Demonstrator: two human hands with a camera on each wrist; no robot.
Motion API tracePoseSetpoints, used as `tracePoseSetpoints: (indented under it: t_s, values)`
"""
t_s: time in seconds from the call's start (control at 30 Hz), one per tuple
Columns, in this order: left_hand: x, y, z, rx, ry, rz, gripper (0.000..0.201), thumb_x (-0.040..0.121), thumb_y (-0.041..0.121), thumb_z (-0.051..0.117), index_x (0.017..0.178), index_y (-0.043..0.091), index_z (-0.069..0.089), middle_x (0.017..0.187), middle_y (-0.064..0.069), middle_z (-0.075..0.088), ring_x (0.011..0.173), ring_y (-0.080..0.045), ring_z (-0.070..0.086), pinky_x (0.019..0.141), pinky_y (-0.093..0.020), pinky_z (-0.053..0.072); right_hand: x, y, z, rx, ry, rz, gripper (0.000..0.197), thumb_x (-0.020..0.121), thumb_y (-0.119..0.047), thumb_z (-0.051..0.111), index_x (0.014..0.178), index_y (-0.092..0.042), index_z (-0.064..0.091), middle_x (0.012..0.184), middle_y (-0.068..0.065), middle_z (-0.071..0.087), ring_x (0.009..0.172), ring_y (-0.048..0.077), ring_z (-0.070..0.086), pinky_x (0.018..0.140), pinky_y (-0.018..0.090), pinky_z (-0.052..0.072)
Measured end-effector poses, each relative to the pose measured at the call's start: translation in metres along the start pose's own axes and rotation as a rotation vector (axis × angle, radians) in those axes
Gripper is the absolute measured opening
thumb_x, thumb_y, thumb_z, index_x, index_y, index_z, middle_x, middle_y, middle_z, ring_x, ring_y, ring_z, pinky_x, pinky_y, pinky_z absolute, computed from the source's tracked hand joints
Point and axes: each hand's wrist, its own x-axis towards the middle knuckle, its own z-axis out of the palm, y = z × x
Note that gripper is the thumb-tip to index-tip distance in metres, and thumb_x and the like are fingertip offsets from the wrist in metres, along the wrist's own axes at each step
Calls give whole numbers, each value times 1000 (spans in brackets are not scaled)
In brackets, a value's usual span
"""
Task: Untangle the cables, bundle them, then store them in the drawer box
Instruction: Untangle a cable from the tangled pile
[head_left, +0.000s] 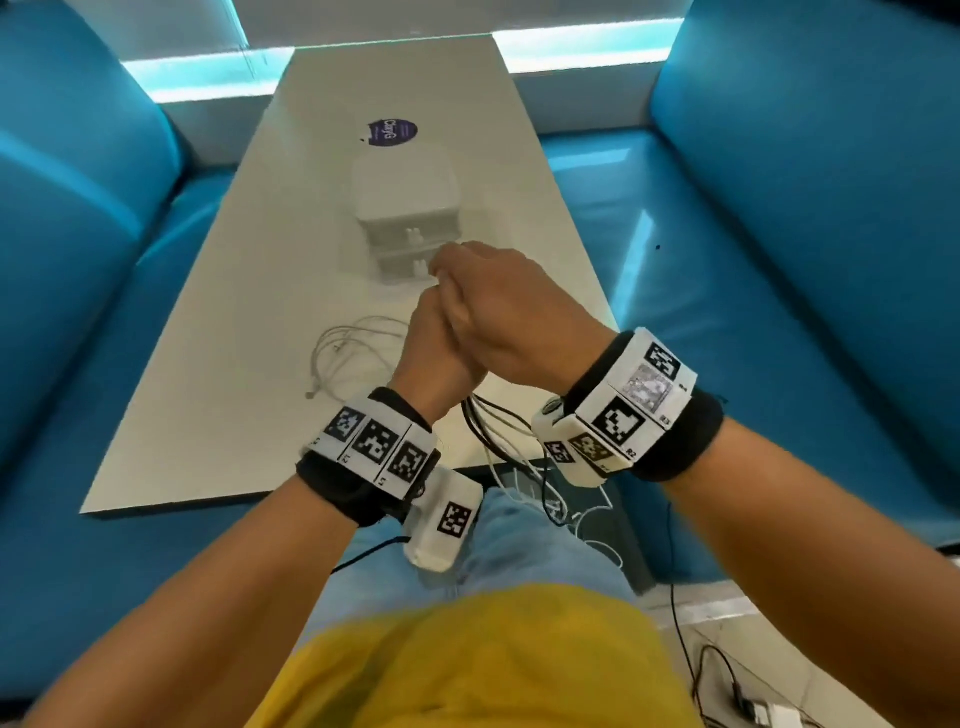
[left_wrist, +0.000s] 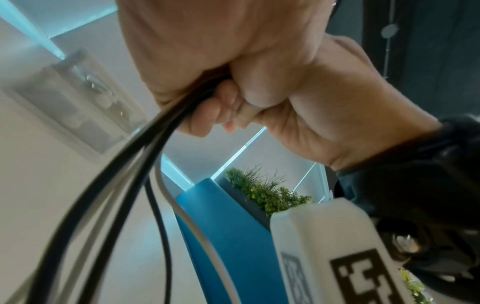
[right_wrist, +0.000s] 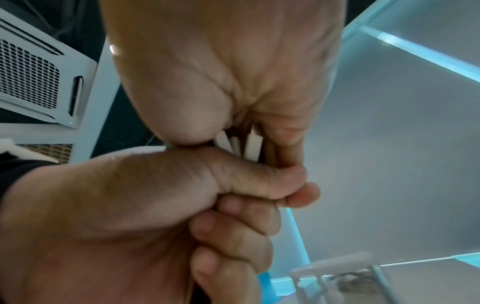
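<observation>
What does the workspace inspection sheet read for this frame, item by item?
Surface: long white rectangular table, round purple sticker at its far end.
Job's things: white two-drawer plastic box mid-table, both drawers look closed.
Clutter: nothing seen.
Grippers: left hand and right hand pressed together above the table, both gripping the held black and white cables.
Cables: held strands hang past the table's near edge; loose white cable coil lies on the table left of the hands; more cables on the floor.
Surroundings: blue padded benches on both sides; green plant behind one.
</observation>
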Motion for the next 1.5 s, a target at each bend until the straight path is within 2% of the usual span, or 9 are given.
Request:
tracePoseSetpoints:
  t_s: [0.1,0.2,0.33,0.43,0.7,0.9,1.13,1.37,1.5]
  values:
    - [-4,-11,-22,25,93,79,44,76,-18,65,116,-6,53,86,17,47,76,7,51,71,-9,45,15,-13,9,55,-13,-114,25,98,-19,36,101,-2,54,92,10,59,79,28,55,73,39,43]
    - [-6,-20,-41,-92,192,-33,12,90,1,51,85,9,57,69,10,49,65,-3,48,64,-26,43,34,-27,20,255,-126,-54,39,104,-35,31,91,-6,54,86,6,57,79,21,53,72,30,37]
    - [-14,-57,-86,-236,321,-313,35,96,13,53,63,23,62,40,12,41,45,-11,31,47,-24,26,61,-34,40,544,-215,71,48,104,-43,26,123,-10,55,113,2,61,105,16,56,92,27,43]
    - [-29,-84,-119,-345,419,-388,26,98,19,51,76,17,64,41,13,33,39,-6,26,43,-20,22,88,-35,77,414,-264,42,33,102,-28,38,110,-7,62,106,9,67,98,24,61,91,40,48]
    - [-51,-132,-144,-492,595,-620,9,92,18,62,83,16,62,47,10,31,43,-9,22,38,-19,22,113,-55,169,-99,-560,-132,33,95,-13,51,125,-22,62,125,5,55,113,24,55,84,27,39]
    - [-62,-148,-138,-487,588,-653,14,85,9,68,83,22,63,60,7,48,47,-7,34,47,-21,31,118,-48,180,-284,-507,-187,24,89,-2,52,109,-8,63,112,11,57,102,31,59,78,33,44]
    - [-55,-142,-112,-584,537,-631,13,88,3,63,86,16,62,47,14,46,40,-3,32,43,-20,28,95,-30,150,-148,-294,-148,11,93,-17,55,101,-22,60,98,1,54,79,23,56,64,33,41]
    - [-43,-126,-85,-850,412,-500,27,87,17,68,64,24,56,52,8,26,46,-8,19,45,-23,17,68,-15,107,568,-136,130,12,88,-12,68,95,-21,67,79,-6,68,67,-3,59,69,17,44]
    - [-36,-112,-69,-866,362,-443,12,85,25,68,73,23,68,56,7,29,48,-7,23,46,-22,21,58,-13,104,687,-155,206,24,86,-4,67,84,-24,52,74,0,67,55,1,56,58,22,46]
